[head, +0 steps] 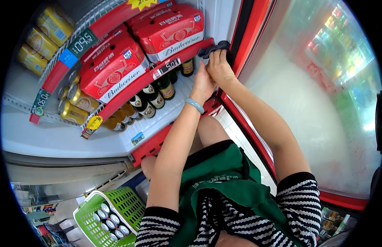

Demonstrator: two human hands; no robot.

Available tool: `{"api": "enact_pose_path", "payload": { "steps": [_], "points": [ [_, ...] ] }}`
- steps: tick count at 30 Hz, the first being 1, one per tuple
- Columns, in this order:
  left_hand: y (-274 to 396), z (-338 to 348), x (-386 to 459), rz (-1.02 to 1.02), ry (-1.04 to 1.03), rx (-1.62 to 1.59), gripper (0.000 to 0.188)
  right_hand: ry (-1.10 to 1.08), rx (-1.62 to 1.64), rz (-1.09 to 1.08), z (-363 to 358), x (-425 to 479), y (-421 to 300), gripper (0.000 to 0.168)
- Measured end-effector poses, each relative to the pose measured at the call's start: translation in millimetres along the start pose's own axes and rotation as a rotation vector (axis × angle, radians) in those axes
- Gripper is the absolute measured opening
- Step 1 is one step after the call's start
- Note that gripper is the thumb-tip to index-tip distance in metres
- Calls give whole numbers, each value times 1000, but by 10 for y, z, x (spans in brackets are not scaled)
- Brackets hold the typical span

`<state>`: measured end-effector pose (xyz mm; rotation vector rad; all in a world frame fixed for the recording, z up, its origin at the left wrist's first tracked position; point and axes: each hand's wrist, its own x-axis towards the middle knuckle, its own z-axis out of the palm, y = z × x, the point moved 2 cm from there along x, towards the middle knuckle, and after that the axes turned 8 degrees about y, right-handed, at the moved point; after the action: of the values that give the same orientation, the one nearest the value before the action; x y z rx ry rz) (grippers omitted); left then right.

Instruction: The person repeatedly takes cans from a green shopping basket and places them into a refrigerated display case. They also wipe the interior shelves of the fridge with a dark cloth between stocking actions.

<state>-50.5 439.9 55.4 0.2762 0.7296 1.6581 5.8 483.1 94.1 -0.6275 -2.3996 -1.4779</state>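
My right hand (221, 67) has its fingers on a dark grey cloth (212, 50), bunched against the inner side of an open display fridge beside the door frame. My left hand (204, 81), with a pale blue bangle (194, 105) on its wrist, is close against the right hand. Its fingers are partly hidden, so whether it grips anything is unclear. Left of the cloth, red Budweiser multipacks (171, 31) stand on a wire shelf with a red price rail (191, 51). Below that shelf, dark glass bottles (154, 98) stand on the white fridge floor (178, 94).
The red-framed glass door (302, 108) stands open at my right, its pane fogged. Gold cans (74, 111) and yellow cans (43, 43) are at the left. A green plastic basket (124, 200) with several cans (109, 220) is at lower left. My knees are near the fridge's red base (151, 145).
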Motion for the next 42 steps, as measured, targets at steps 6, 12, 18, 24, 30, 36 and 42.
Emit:
{"api": "enact_pose_path", "payload": {
  "steps": [6, 12, 18, 24, 30, 36, 42],
  "points": [
    [-314, -372, 29, -55, 93, -108, 67, -103, 221, -7, 257, -236, -490, 31],
    [-735, -806, 35, -28, 256, -190, 61, -305, 659, 138, 596, -481, -1043, 28],
    [-1025, -1315, 117, -54, 504, -107, 58, -322, 883, 344, 1159, -809, -1844, 28],
    [-937, -1726, -122, 38, 587, -119, 47, -468, 799, 266, 749, -567, -2282, 24],
    [-637, -2102, -609, 130, 772, -11, 46, -394, 1302, 352, 193, -363, -2433, 19],
    [-387, -2037, -902, 537, 853, 327, 40, -353, 1551, 617, -267, -251, -2150, 16],
    [9, -1585, -1645, 932, 1112, 902, 30, -105, 1964, 731, -744, -148, -2029, 27]
  ]
}}
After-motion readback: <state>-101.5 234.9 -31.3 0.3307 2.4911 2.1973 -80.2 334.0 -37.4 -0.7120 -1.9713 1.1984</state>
